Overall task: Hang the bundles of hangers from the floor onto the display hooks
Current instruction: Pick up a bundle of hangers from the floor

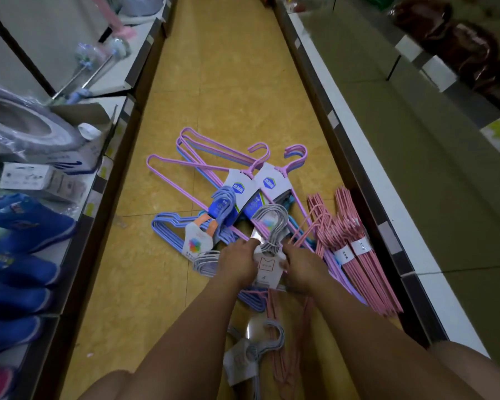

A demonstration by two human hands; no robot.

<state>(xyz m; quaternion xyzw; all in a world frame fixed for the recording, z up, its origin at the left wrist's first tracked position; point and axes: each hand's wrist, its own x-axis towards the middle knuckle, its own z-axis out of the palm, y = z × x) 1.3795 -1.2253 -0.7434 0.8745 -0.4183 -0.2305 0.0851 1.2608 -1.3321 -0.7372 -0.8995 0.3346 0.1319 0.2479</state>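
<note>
Many hanger bundles (pixel 251 203) on yellow floor (pixel 214 82)

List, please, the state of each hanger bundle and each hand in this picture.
Grey hanger bundle with white card: held in both hands, above the pile.
Left hand: grips the card's left side.
Right hand: grips the card's right side.
Purple wire hanger bundles: lying on the floor.
Pink wire hanger bundles: lying beside the right shelf base.

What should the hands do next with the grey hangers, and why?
Probably lift the grey hanger bundle straight up, clear of the pile. Both the left hand and the right hand already have a grip on its white card label, and its hooks point up, ready for a display hook. It lies over the pink hangers on the floor, so a slow lift should avoid snagging.
</note>
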